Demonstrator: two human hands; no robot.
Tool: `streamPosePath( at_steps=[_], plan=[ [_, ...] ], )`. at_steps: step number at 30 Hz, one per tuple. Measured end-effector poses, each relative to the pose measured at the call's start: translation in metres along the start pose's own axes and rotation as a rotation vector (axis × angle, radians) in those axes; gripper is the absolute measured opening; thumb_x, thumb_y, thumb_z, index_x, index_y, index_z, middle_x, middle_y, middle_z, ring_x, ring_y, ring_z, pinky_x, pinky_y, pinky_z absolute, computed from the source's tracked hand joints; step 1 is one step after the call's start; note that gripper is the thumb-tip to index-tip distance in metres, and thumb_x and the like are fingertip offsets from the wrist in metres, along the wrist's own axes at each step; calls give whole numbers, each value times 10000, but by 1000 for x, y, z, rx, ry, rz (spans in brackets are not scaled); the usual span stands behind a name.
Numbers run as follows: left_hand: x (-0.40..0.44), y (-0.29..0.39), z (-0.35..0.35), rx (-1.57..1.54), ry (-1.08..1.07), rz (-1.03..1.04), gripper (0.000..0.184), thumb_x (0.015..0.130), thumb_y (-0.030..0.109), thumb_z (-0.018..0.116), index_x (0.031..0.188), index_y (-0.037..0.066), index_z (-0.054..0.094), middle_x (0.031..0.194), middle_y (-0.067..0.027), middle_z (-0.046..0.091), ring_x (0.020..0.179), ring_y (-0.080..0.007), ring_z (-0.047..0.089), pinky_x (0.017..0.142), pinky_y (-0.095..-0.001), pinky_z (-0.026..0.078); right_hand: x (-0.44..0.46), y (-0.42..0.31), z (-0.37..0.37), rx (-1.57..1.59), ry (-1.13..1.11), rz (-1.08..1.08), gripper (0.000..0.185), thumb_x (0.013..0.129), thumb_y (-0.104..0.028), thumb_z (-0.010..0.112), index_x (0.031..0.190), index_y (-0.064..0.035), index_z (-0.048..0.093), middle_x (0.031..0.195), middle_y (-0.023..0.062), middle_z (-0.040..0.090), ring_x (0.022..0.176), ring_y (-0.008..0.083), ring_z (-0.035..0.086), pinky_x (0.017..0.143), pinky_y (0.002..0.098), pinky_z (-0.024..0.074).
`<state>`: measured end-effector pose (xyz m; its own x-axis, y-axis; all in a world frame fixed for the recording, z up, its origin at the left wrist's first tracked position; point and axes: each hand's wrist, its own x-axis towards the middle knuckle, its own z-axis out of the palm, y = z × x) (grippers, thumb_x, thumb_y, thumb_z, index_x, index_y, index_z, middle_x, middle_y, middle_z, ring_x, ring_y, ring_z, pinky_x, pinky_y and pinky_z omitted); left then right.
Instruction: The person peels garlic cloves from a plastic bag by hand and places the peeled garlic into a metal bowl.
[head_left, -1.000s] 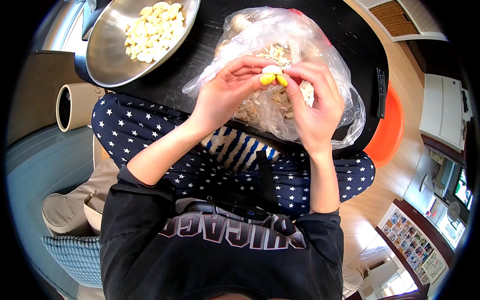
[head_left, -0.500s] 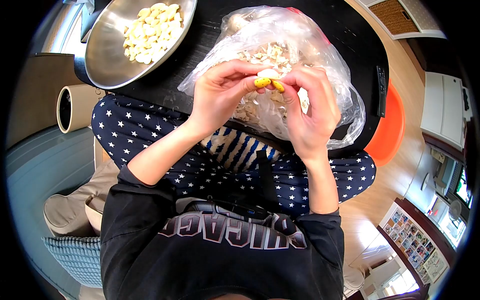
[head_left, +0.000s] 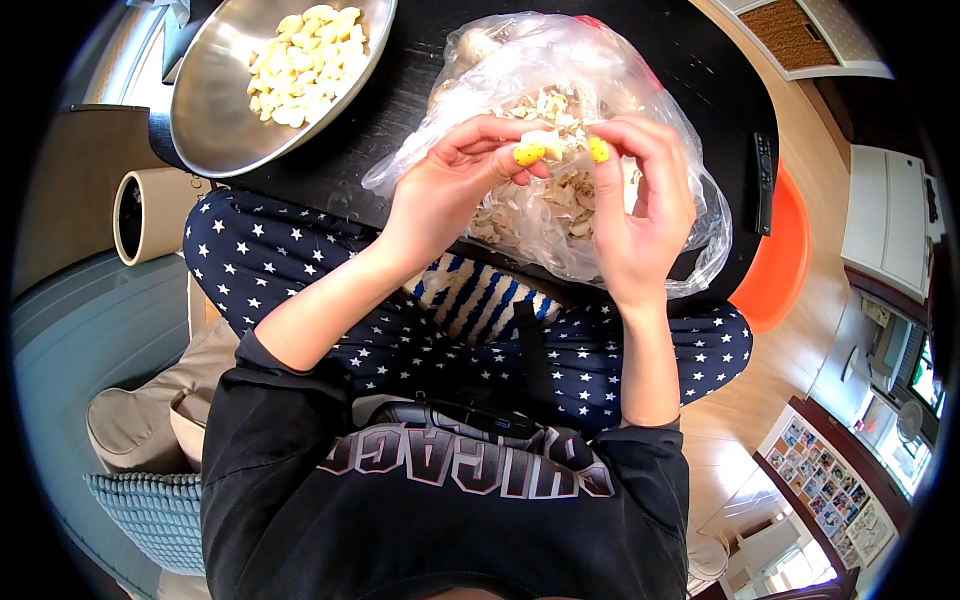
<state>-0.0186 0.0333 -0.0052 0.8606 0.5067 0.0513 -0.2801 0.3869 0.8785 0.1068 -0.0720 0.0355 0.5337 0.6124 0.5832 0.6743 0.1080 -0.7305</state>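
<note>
My left hand (head_left: 440, 190) pinches a pale garlic clove (head_left: 545, 139) between thumb and forefinger, its yellow-painted thumbnail facing me. A short gap to the right, my right hand (head_left: 645, 205) has thumb and forefinger pressed together; whatever they pinch, if anything, is too small to make out. Both hands hover over a clear plastic bag (head_left: 475, 90), which holds dry papery garlic skins (head_left: 572, 195). At the upper left, peeled garlic cloves (head_left: 308, 68) lie heaped in a wide steel bowl (head_left: 212, 112).
Bowl and bag rest on a black table (head_left: 405, 70). A dark remote control (head_left: 763, 185) lies by its right edge, with an orange seat (head_left: 783, 255) beyond. Left of my crossed legs (head_left: 270, 250) is a cream cylindrical container (head_left: 165, 215).
My hands have drawn apart; the right one moved to the right and slightly up, away from the clove. The left hand keeps the clove in almost the same place.
</note>
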Motion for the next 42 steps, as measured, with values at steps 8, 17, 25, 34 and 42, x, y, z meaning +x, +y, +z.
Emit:
streamPosePath(
  at_steps=[8, 17, 25, 34, 42],
  plan=[
    [-2, 10, 7, 346, 111, 104, 216, 878, 27, 564, 1084, -21, 608, 1013, -86, 644, 894, -105, 607, 784, -218, 504, -1, -1, -2, 83, -209, -26, 210, 701, 84, 673, 883, -7, 621, 836, 93, 604, 759, 211, 583, 657, 280, 482],
    [0, 16, 10, 542, 133, 322, 207, 795, -30, 631, 999, -11, 659, 904, -97, 679, 816, -113, 640, 728, -218, 516, -2, -2, 5, 37, -68, -184, 235, 649, 96, 697, 854, 4, 625, 822, 104, 609, 735, 237, 580, 641, 298, 478],
    [0, 17, 3, 686, 38, 409, 228, 807, -64, 608, 1034, -55, 625, 932, -137, 668, 829, -146, 632, 724, -225, 512, -4, 1, 5, 58, -117, -171, 232, 655, 115, 676, 849, 5, 614, 818, 103, 596, 741, 233, 575, 654, 296, 474],
    [2, 20, 8, 622, 87, 418, 236, 770, -84, 623, 984, 4, 669, 872, -98, 684, 791, -131, 655, 711, -224, 527, -6, -3, 4, 142, -96, -87, 234, 692, 107, 665, 893, -3, 612, 863, 98, 602, 765, 207, 580, 667, 283, 481],
    [2, 22, -1, 707, -26, 389, 202, 779, -54, 633, 980, -52, 647, 902, -146, 674, 814, -170, 649, 710, -233, 518, -4, -4, -1, 217, -145, 54, 165, 734, 78, 653, 881, 6, 633, 860, 100, 624, 788, 192, 604, 702, 263, 480]
  ],
)
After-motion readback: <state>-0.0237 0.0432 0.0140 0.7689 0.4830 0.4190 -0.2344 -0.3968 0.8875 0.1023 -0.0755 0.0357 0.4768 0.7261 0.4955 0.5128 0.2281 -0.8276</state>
